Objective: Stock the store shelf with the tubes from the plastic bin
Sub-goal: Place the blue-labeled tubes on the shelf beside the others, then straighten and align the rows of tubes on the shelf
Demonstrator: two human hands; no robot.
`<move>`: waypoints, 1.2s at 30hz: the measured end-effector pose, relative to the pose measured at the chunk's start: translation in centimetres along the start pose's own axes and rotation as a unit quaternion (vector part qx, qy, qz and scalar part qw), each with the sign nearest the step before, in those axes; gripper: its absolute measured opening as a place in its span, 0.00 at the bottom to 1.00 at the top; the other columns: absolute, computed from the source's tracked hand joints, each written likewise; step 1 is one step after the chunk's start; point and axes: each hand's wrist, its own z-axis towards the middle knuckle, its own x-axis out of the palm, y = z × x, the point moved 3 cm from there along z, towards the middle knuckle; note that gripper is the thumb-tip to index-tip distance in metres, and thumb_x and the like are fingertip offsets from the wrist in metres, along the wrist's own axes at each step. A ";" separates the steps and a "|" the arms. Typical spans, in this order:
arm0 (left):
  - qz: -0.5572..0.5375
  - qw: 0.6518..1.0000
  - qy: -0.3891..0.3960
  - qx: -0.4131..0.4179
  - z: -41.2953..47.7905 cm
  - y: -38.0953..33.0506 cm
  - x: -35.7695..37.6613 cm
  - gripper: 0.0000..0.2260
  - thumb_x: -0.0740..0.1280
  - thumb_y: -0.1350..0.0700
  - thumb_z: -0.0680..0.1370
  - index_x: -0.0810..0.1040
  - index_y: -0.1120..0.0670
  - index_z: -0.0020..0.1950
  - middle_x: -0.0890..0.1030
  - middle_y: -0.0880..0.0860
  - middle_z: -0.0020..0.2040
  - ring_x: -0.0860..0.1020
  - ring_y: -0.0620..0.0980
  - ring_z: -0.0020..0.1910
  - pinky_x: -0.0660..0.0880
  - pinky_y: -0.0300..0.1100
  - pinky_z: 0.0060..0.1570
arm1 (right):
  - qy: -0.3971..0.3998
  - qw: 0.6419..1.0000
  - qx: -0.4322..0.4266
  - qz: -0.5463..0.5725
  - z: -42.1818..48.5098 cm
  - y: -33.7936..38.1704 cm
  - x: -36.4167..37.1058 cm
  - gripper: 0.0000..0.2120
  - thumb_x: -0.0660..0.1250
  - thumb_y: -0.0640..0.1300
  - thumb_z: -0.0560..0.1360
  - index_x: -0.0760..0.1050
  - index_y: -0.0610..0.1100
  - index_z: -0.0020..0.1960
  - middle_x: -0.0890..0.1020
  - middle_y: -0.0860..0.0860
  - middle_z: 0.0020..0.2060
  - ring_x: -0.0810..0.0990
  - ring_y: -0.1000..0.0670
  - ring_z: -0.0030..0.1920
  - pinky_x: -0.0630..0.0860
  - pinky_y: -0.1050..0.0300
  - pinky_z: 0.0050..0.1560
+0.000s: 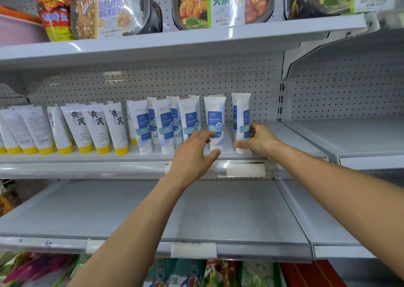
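The right hand (259, 141) grips the rightmost blue-and-white tube (243, 120), fingers closed around its lower end, standing cap-down near the front edge of the middle shelf (87, 157). To its right the shelf is bare up to the upright. The left hand (192, 155) hovers with fingers spread wide, just in front of the neighbouring tube (215, 120). Leftward, more blue tubes and yellow-capped tubes (96, 127) crowd the row. The lower shelf (218, 210) lies bare.
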 end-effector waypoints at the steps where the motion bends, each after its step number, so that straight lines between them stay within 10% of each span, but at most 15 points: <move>1: -0.001 1.000 0.000 0.000 -0.1 -0.1 0.0 0.20 0.66 0.47 0.77 0.70 0.48 0.68 0.76 0.49 0.62 0.75 0.45 0.58 0.76 0.47 0.59 | 0.002 1.000 0.002 -0.002 0.0 0.0 0.0 0.28 0.77 0.41 0.67 0.70 0.44 0.63 0.78 0.50 0.54 0.76 0.51 0.51 0.71 0.57 0.51; 11: -0.024 1.000 -0.020 0.001 -3.7 -1.1 -1.0 0.20 0.68 0.48 0.76 0.71 0.48 0.67 0.76 0.47 0.59 0.75 0.42 0.52 0.76 0.44 0.54 | -0.061 0.982 -0.092 -0.152 -5.8 0.3 -0.9 0.25 0.68 0.49 0.74 0.64 0.46 0.67 0.72 0.49 0.64 0.72 0.46 0.63 0.71 0.45 0.62; 18: -0.009 0.998 -0.028 -0.051 -10.1 0.1 -2.3 0.23 0.70 0.47 0.75 0.69 0.46 0.68 0.76 0.45 0.57 0.77 0.43 0.49 0.78 0.46 0.50 | 0.047 0.938 -0.241 -0.245 -12.6 1.0 2.5 0.21 0.67 0.49 0.75 0.66 0.50 0.66 0.75 0.51 0.62 0.73 0.50 0.61 0.72 0.47 0.61; 36: 0.138 0.949 -0.049 -0.281 -29.4 22.8 -18.2 0.21 0.70 0.50 0.75 0.72 0.51 0.67 0.77 0.52 0.59 0.79 0.51 0.51 0.76 0.50 0.52 | 0.260 0.859 -0.396 -0.195 -17.0 13.3 32.1 0.22 0.66 0.50 0.76 0.66 0.49 0.68 0.72 0.51 0.66 0.70 0.49 0.66 0.69 0.48 0.65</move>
